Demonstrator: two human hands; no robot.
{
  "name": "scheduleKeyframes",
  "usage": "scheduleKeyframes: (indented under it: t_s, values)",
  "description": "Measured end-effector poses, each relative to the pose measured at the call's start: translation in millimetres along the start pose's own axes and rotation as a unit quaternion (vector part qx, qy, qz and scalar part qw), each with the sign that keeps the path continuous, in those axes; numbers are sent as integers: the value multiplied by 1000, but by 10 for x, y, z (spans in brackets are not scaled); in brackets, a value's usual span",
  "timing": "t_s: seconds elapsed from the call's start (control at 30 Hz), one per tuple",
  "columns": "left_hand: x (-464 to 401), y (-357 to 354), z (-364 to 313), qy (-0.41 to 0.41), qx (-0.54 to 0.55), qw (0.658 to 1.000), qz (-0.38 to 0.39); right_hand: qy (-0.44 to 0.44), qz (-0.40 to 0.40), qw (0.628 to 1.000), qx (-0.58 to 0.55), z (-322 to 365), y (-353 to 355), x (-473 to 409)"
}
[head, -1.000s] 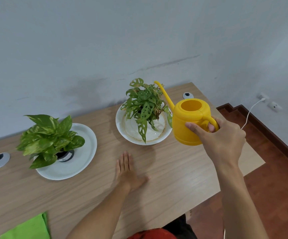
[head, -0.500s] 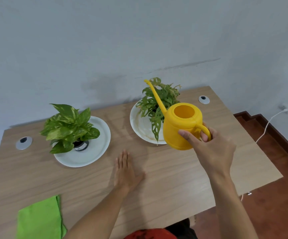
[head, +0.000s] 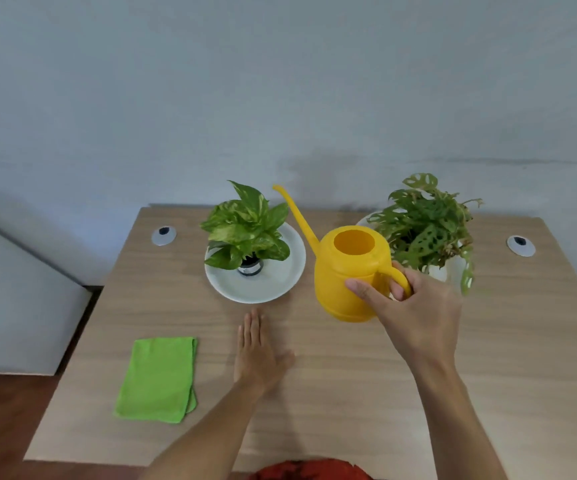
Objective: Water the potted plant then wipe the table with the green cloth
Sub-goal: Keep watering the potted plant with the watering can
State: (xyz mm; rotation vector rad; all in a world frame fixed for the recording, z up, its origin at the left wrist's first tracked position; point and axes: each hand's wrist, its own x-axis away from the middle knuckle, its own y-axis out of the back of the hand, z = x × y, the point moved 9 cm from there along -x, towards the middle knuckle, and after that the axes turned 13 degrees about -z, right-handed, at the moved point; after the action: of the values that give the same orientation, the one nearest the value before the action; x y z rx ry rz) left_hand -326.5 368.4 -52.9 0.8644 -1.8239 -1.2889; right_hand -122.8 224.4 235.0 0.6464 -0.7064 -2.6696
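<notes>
Rigid yellow plastic watering can [head: 351,271]: probably light, heavier toward the base if filled; water level not visible. Take by the loop handle, as now: right hand [head: 415,313] grip closed around it, fingers threaded through, thumb braced on the body. Held upright above the pale wood-grain counter [head: 349,393], between two plants. Long thin spout [head: 295,216] angled toward the broad-leafed variegated potted plant [head: 247,230] on the white round plate [head: 280,285]. Left hand [head: 257,355] flat, grip open, holding nothing. Soft folded green cloth [head: 157,379] near the left edge.
</notes>
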Motion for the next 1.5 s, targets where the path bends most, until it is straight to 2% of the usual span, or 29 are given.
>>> scheduleKeyframes:
  t_s: [0.23,0.4,0.73,1.5]
  values:
    - [149,4,440,75,11,997,5,52,56,997,23,338,-313,142]
    - [173,-92,461,81,20,995,51,61,82,994,45,436,-390,184]
    - [199,-79,445,91,17,993,75,74,94,991,65,515,-380,188]
    - [213,-53,442,85,28,993,72,82,91,990,72,537,-193,224]
